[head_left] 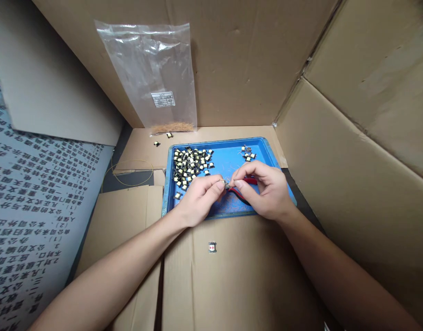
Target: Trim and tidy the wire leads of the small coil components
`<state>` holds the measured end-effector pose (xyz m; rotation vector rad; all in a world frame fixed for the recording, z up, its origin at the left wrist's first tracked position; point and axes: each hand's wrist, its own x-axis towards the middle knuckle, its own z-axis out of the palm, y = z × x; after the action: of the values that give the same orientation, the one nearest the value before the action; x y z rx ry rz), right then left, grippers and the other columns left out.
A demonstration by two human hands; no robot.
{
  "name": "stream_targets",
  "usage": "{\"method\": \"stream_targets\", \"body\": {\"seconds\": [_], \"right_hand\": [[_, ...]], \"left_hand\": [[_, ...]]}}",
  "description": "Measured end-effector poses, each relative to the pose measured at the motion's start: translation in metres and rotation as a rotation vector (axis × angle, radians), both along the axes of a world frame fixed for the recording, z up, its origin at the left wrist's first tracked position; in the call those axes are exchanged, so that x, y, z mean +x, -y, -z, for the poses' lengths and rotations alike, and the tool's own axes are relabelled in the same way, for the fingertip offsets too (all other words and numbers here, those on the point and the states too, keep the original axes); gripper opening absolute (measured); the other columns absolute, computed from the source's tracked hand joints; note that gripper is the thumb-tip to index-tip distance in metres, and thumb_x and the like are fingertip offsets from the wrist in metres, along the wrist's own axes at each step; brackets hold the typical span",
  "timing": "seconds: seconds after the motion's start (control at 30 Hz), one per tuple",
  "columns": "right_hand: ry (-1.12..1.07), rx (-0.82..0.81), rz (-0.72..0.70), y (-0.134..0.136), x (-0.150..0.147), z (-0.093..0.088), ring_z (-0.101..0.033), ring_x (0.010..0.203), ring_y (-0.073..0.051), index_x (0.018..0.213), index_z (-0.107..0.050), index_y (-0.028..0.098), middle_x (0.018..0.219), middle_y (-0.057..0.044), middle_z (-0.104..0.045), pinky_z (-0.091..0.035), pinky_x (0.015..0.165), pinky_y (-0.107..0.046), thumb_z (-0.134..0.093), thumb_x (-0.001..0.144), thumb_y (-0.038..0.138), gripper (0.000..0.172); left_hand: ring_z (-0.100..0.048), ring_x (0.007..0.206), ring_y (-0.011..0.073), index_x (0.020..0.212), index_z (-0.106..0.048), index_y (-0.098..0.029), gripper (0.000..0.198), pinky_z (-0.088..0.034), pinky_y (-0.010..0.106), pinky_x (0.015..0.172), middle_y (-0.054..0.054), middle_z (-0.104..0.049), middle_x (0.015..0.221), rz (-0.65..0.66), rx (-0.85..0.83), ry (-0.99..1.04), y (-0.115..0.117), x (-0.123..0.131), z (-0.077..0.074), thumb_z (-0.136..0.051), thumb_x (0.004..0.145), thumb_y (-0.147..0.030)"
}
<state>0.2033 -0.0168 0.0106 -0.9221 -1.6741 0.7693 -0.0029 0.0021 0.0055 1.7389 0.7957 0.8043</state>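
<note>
Over a blue tray (264,148), my left hand (199,197) pinches a small component (226,184) between thumb and fingers. My right hand (266,188) is closed round a tool with red and black handles (244,193), its tip meeting the component. A heap of several small black-and-yellow components (190,165) lies in the tray's left half. A smaller cluster (247,154) sits at the tray's far right.
A single component (212,247) lies on the cardboard in front of the tray. Two more (162,139) lie beyond it by a clear plastic bag (156,73) leaning on the back wall. Cardboard walls close in behind and right; a printed sheet (28,202) is left.
</note>
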Motion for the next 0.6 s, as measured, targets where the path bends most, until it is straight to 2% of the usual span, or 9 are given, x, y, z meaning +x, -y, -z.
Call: {"method": "stream_targets", "body": {"seconds": [0.27, 0.4, 0.6], "right_hand": [[-0.069, -0.066, -0.066, -0.0010, 0.0001, 0.0010, -0.073, 0.082, -0.018, 0.093, -0.063, 0.023, 0.088, -0.004, -0.074, -0.060, 0.078, -0.034, -0.065, 0.099, 0.023, 0.006], [0.014, 0.008, -0.091, -0.0021, 0.0038, -0.0012, -0.072, 0.087, -0.019, 0.096, -0.062, 0.024, 0.093, -0.005, -0.074, -0.059, 0.080, -0.035, -0.063, 0.099, 0.018, 0.006], [0.132, 0.171, -0.107, -0.0042, 0.0077, -0.0066, -0.070, 0.090, -0.022, 0.093, -0.061, 0.025, 0.096, -0.005, -0.073, -0.057, 0.082, -0.038, -0.065, 0.091, 0.011, 0.015]], "left_hand": [[-0.043, 0.067, 0.0155, 0.071, -0.048, -0.019, 0.053, -0.034, 0.032, 0.067, 0.000, -0.049, 0.067, -0.008, -0.016, 0.012, 0.0010, 0.0009, -0.0013, -0.045, 0.106, -0.059], [-0.044, 0.068, 0.0156, 0.072, -0.048, -0.019, 0.050, -0.035, 0.032, 0.068, 0.000, -0.049, 0.069, -0.005, -0.027, 0.037, 0.0015, 0.0011, -0.0024, -0.045, 0.107, -0.055], [-0.044, 0.068, 0.0162, 0.071, -0.049, -0.019, 0.050, -0.035, 0.033, 0.069, 0.000, -0.050, 0.069, -0.017, -0.032, 0.044, 0.0018, 0.0015, -0.0040, -0.046, 0.106, -0.055]]}}
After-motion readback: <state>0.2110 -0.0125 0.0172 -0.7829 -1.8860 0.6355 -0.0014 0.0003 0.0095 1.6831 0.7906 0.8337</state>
